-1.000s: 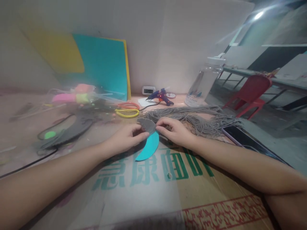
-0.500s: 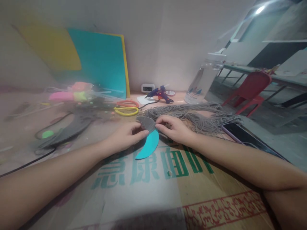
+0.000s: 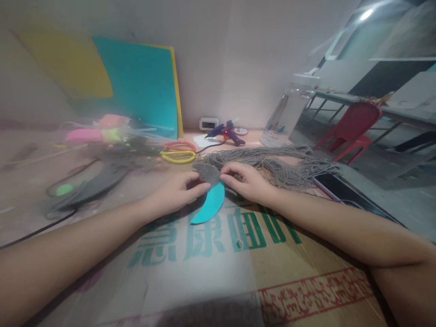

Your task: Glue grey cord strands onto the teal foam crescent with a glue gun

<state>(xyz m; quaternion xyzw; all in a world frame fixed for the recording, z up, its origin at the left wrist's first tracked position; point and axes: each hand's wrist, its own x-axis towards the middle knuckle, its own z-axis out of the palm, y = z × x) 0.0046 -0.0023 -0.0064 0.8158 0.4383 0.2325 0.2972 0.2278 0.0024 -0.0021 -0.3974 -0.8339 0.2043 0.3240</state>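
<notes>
A turquoise crescent-shaped cutout [image 3: 211, 204] sits upright or slightly tilted in front of me, its lower tip bare and its upper part covered with rows of grey cord [image 3: 208, 174]. My left hand [image 3: 179, 188] grips the crescent by its left edge, thumb in front, the other fingers partly hidden behind. On the opposite edge my right hand [image 3: 243, 179] is closed, thumb and forefinger pinched at the border of the cord-covered part. The strand between those fingertips is too small to make out clearly. Behind my right hand spreads a loose grey cord bundle [image 3: 289, 165].
A printed cardboard sheet [image 3: 211, 272] lies under my arms. Yellow-and-red-handled scissors [image 3: 179, 156], a glue gun [image 3: 226, 132], a small digital clock [image 3: 208, 123] and a water bottle [image 3: 288, 111] stand behind. A phone [image 3: 350, 195] lies right; a grey curved piece [image 3: 91, 188] lies left.
The whole view has shifted slightly. Both hands keep their places on the crescent, with no clear change in grip.
</notes>
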